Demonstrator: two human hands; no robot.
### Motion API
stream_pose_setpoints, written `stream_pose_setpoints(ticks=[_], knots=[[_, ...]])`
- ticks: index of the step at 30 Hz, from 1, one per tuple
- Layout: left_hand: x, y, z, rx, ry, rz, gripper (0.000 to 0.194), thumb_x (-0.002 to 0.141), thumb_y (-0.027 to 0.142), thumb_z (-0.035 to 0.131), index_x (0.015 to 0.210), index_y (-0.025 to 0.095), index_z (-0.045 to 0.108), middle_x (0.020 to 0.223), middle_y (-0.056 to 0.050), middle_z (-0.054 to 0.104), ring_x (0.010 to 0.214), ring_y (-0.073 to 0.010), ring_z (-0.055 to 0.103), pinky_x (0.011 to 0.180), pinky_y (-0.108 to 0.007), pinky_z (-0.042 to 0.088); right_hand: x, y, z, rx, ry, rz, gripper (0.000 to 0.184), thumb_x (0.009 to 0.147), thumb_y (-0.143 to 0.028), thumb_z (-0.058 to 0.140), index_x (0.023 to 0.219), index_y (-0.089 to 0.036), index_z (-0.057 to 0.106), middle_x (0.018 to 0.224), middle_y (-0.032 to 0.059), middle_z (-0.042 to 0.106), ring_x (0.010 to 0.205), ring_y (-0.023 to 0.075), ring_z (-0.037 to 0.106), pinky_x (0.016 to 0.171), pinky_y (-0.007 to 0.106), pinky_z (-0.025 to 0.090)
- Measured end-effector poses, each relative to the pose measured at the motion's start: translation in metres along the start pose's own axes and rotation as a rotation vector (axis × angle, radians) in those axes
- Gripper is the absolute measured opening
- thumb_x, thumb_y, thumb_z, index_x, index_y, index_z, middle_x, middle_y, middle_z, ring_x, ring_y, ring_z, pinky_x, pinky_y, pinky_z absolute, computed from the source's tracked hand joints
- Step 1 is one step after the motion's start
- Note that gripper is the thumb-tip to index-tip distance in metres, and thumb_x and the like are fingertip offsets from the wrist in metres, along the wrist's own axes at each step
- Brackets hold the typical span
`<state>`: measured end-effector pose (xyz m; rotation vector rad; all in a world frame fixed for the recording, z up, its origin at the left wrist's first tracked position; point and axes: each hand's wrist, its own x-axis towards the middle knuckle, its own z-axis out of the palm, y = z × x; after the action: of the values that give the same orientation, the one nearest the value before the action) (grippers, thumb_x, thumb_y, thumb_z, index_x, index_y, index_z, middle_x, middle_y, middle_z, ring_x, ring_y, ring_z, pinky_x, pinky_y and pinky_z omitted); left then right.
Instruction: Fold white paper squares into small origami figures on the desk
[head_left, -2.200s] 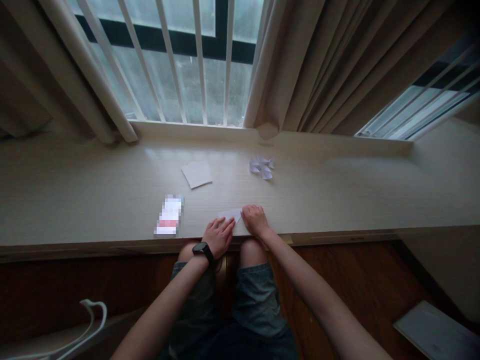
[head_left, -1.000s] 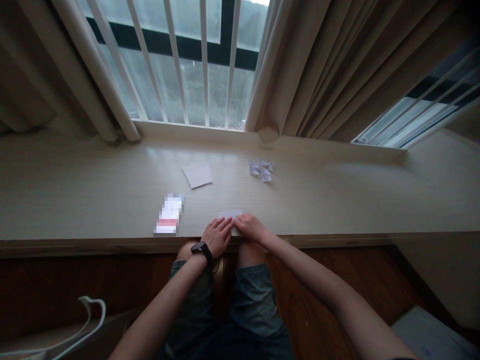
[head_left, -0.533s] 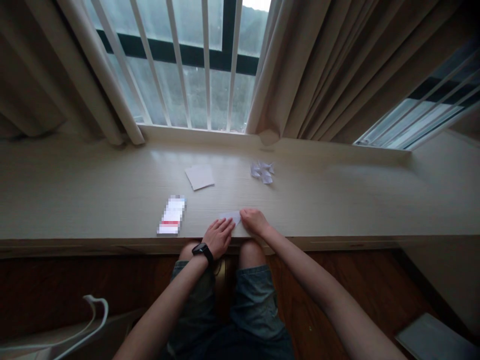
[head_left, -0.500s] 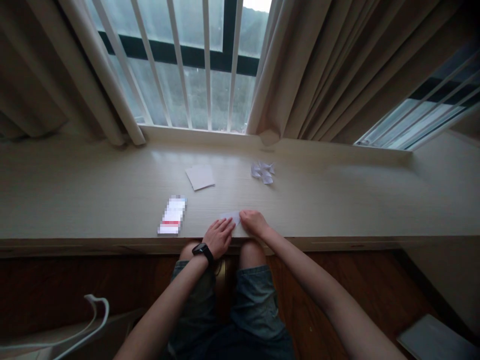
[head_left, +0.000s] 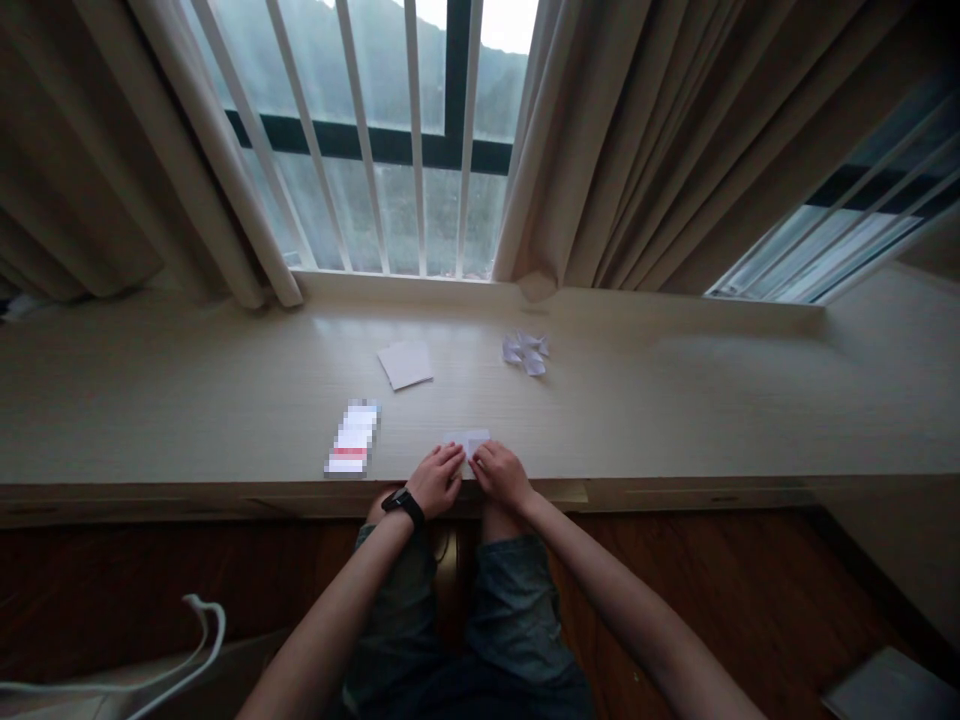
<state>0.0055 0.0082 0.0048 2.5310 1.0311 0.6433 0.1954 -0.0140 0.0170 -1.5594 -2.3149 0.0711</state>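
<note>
A small folded piece of white paper [head_left: 477, 438] lies at the front edge of the pale ledge, partly hidden by my fingers. My left hand [head_left: 436, 481], with a black watch at the wrist, presses its closed fingers on the paper's left part. From the right, my right hand [head_left: 501, 474] has its fingers curled and pinched on the paper's near side. The fingertips of both hands almost meet.
Further back on the ledge [head_left: 675, 420] lie a stack of white square paper [head_left: 406, 365] and several small folded paper pieces [head_left: 526, 353]. A phone [head_left: 352, 438] with a blurred screen rests left of my hands. Curtains [head_left: 630, 150] and a barred window stand behind.
My right hand has moved nearer to my left and now pinches the paper. My left fingers have drawn in from lying flat. The view has tilted up slightly.
</note>
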Motion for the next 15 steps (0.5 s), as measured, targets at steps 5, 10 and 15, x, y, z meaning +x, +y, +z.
stream_pose_setpoints(ticks=[5,10,15], knots=[[0.003,-0.009,-0.002,-0.181,0.016,-0.082,0.027,0.085,0.022,0.053,0.106,0.024,0.068,0.114,-0.005,0.067,0.120,-0.0206,0.054,0.108,-0.043,0.036,-0.008,0.006,0.008,0.029,0.156,0.285,0.029,0.090,-0.036,0.052,0.112,-0.019,0.060,0.112,0.0113,0.058,0.103,0.0227,0.049,0.091,0.035,0.038],[0.014,-0.010,0.004,-0.188,0.203,-0.243,0.023,0.084,0.026,0.057,0.102,0.022,0.069,0.110,-0.005,0.067,0.104,-0.0185,0.062,0.095,-0.036,0.049,-0.001,0.006,0.014,0.039,0.101,0.401,0.034,0.082,-0.042,0.062,0.111,-0.023,0.063,0.111,0.0083,0.057,0.100,0.0212,0.050,0.087,0.032,0.040],[0.023,-0.009,0.010,0.037,0.222,-0.249,0.057,0.073,0.037,0.070,0.126,0.020,0.056,0.125,-0.010,0.059,0.116,-0.0262,0.052,0.101,-0.044,0.042,0.007,0.007,0.014,0.039,0.045,0.440,0.039,0.078,-0.044,0.067,0.111,-0.025,0.064,0.105,0.0085,0.059,0.096,0.0209,0.054,0.082,0.030,0.041]])
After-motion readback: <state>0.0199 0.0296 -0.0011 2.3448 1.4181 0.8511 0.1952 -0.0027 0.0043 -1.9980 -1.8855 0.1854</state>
